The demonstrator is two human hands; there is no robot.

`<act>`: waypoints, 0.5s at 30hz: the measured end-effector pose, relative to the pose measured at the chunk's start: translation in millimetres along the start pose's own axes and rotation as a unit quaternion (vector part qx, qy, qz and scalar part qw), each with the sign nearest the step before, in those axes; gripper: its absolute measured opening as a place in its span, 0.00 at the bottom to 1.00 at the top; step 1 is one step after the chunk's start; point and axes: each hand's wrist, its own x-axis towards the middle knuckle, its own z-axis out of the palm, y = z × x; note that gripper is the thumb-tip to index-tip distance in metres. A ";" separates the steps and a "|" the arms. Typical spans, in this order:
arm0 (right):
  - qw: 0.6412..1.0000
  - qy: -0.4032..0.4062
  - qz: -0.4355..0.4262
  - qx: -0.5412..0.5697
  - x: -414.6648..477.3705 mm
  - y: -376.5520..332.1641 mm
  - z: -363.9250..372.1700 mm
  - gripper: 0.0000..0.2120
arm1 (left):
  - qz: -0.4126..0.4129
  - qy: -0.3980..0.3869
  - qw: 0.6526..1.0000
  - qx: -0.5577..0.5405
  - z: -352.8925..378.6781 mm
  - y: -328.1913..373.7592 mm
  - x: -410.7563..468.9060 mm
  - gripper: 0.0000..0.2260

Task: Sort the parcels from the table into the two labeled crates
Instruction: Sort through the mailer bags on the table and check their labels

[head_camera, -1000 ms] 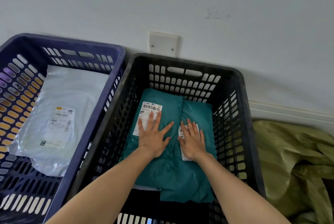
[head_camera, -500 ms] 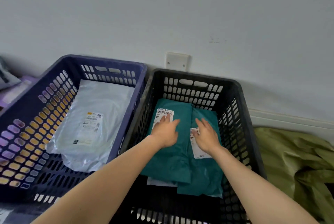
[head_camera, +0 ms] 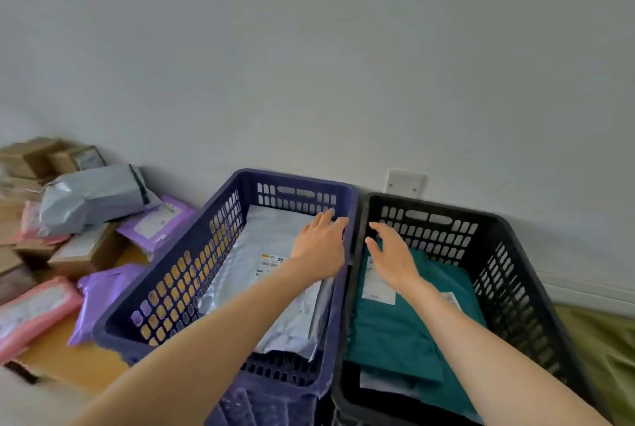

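Two crates stand side by side against the wall. The blue crate [head_camera: 192,291] on the left holds a silver-white parcel [head_camera: 247,274] with a label. The black crate [head_camera: 515,274] on the right holds teal parcels [head_camera: 395,329] with white labels. My left hand [head_camera: 321,247] hovers above the blue crate, fingers relaxed, holding nothing. My right hand [head_camera: 391,257] hangs over the black crate's left side, fingers loosely spread and empty. On the table at the left lie a grey parcel [head_camera: 92,197], purple parcels [head_camera: 158,226], a pink parcel [head_camera: 31,312] and brown boxes [head_camera: 86,250].
A white wall plate [head_camera: 405,181] sits on the wall behind the crates. Olive-green cloth [head_camera: 604,357] lies right of the black crate. The wooden table surface [head_camera: 68,360] shows at the lower left.
Both hands have lifted off the teal parcels and swung left, the left hand now over the blue crate. The view has turned left, bringing the parcel pile on the table into sight.
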 end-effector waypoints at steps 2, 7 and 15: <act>1.000 -0.008 -0.018 0.000 -3.0 -27.9 16.0 0.20 | -0.015 0.010 1.000 -0.004 -17.6 -25.8 -19.4 0.24; 0.997 -0.039 -0.070 -0.002 -15.5 -101.1 66.2 0.21 | -0.072 0.039 0.997 0.002 -54.1 -91.1 -74.6 0.24; 0.985 -0.074 -0.158 0.003 -41.9 -199.4 142.6 0.20 | -0.161 0.098 0.982 -0.009 -94.4 -188.5 -162.9 0.24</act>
